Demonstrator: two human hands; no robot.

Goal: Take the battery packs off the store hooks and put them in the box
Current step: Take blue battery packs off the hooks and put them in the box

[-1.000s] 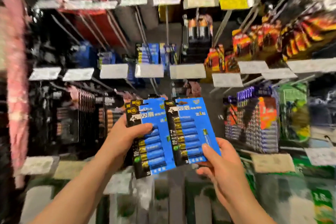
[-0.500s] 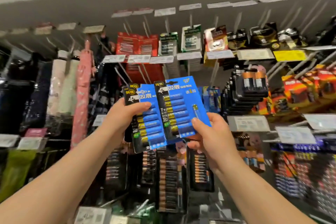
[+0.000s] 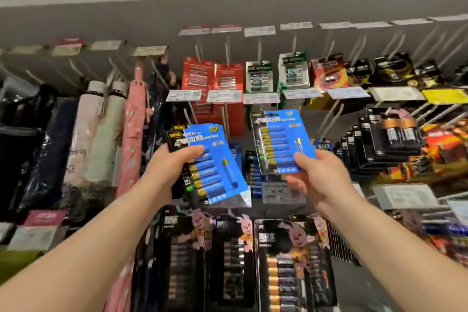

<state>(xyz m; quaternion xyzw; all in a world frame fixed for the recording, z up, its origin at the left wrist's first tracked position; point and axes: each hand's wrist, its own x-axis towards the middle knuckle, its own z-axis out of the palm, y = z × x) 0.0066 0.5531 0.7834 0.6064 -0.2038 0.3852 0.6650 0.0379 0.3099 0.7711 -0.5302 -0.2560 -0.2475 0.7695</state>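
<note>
Left hand (image 3: 174,164): grips a fanned stack of blue battery packs (image 3: 215,167), thumb curled over the front face, fingers hidden behind. Packs are flat cardboard cards, glossy, with a clear plastic blister over a column of blue-and-gold cylindrical cells; black band at the upper left corner of each card. At least two cards in the stack, possibly more, since the edges blur together. Stack tilted, top leaning left.

Right hand (image 3: 319,175): pinches a single blue battery pack (image 3: 281,142) at its lower right corner, thumb on the front, fingers curled behind. Same card type, same blister; held nearly upright and higher than the left stack. The two lots are apart, with a gap between them.

Both lots are held in the air in front of the hook wall, off the hooks.

Background: thin metal hooks (image 3: 334,111) project from a grey panel, each carrying a white price tag (image 3: 224,96). Red carded packs (image 3: 212,78) hang above centre; black carded packs (image 3: 390,137) to the right, with copper-topped cells showing. Black packs with a pink rabbit print (image 3: 291,256) hang below the hands. Folded umbrellas (image 3: 131,134) in pink, cream and navy fabric hang to the left
</note>
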